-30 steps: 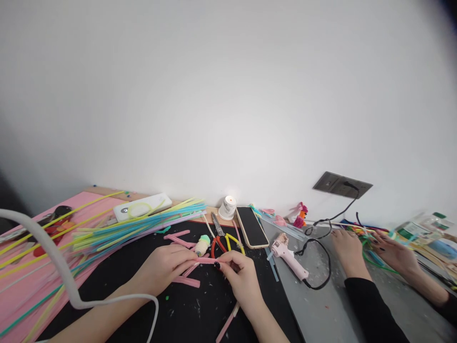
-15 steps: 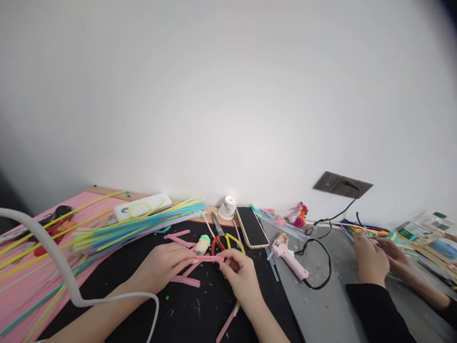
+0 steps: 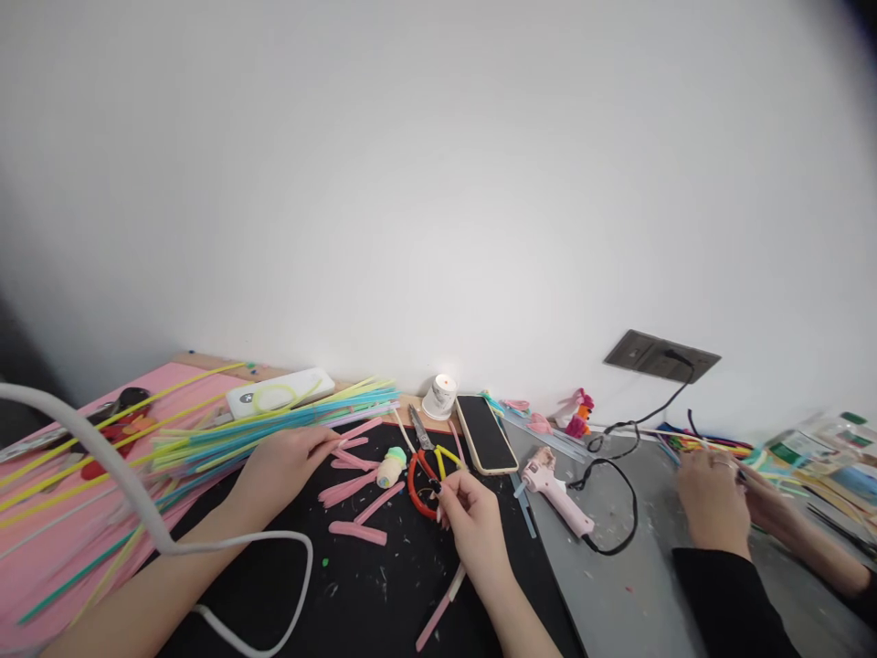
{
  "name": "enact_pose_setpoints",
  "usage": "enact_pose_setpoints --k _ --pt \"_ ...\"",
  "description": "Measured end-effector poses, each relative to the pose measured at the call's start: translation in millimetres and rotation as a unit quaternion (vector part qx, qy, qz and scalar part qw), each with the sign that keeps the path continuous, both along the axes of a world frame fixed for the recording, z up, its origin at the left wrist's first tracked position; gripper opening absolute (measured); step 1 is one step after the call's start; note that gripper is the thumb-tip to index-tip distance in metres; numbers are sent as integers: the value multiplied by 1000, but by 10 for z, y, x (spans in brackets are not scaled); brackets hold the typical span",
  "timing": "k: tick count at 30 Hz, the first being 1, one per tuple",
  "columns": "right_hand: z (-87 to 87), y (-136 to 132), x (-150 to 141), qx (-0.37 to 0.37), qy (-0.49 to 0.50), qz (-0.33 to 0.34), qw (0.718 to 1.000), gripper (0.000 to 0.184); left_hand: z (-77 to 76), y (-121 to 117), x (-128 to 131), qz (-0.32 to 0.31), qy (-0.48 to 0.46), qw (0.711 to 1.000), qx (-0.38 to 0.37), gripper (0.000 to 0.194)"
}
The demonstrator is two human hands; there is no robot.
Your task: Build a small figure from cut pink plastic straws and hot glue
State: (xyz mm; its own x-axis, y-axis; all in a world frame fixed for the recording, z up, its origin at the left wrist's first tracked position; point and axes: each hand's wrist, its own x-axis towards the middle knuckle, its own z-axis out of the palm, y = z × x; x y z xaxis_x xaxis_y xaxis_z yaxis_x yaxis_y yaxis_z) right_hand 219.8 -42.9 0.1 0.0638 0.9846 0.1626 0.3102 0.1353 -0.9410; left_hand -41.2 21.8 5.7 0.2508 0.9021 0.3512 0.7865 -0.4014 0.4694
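My left hand [image 3: 288,466] is closed, its thumb and fingertips pinching the end of a pink pipe cleaner piece [image 3: 362,428]. Several more pink pieces [image 3: 357,532] lie on the black mat beside it. At the red handle of a pair of scissors [image 3: 414,489] is my right hand [image 3: 472,521], its fingers closed on the loop's right side; the exact grip is partly hidden. The scissors' blades point toward the wall. Between my hands sits a small cream-and-green fluffy piece [image 3: 391,468]. A pink strip with a pale end [image 3: 435,617] runs below my right wrist.
Colourful pipe cleaners [image 3: 206,448] and a white device [image 3: 280,393] are at left. A white cable [image 3: 301,585] crosses my left forearm. A paper cup [image 3: 439,397], phone [image 3: 488,434] and corded pink glue gun [image 3: 558,493] stand rightward. Another person's hands [image 3: 716,498] work far right.
My hands have parted from the pink strip they held together. The left has moved left and up to the pink pieces; the right has shifted slightly right, and the scissors' red loop now shows.
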Motion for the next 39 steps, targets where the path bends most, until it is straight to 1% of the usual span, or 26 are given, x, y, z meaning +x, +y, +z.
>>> enact_pose_setpoints --k 3,6,10,14,16,18,19,21,23,25,26,28,31,35,39 --pt "9 -19 5 8 -23 -2 1000 33 26 2 2 15 18 999 -24 26" --pt "2 -26 11 8 -29 -7 1000 39 45 -11 17 31 35 998 -36 26" --pt "-15 -16 19 8 -32 -9 999 38 65 -36 32 74 49 995 -44 25" --pt "-29 1 21 10 -14 -18 1000 32 60 -64 47 106 60 992 -41 35" --pt "-36 4 20 8 -2 -21 1000 29 53 -73 59 87 51 995 -17 31" --pt "-41 3 18 4 7 -21 1000 28 50 -80 75 35 35 999 6 26" --pt "-41 1 17 3 9 -20 1000 28 52 -83 83 5 30 999 13 27" --pt "-36 -5 14 2 8 -17 1000 30 56 -87 101 -47 27 998 20 31" --pt "-26 -9 10 5 4 -15 1000 32 47 -85 112 -86 26 996 20 30" --pt "-16 -8 7 9 1 -14 1000 32 13 -72 115 -113 23 993 16 25" --pt "-12 -5 6 8 -1 -13 1000 32 -13 -62 112 -118 22 993 12 27" --pt "-10 1 6 6 -3 -12 1000 32 -67 -41 105 -115 24 993 1 33" --pt "-14 0 6 4 -5 -10 1000 32 -104 -27 95 -93 33 995 -18 33" --pt "-18 -16 4 4 -5 -11 1000 32 -42 -51 98 -50 34 998 8 30" --pt "-5 -19 -7 -5 -2 -7 1000 32 7 -69 108 -12 24 999 23 34"
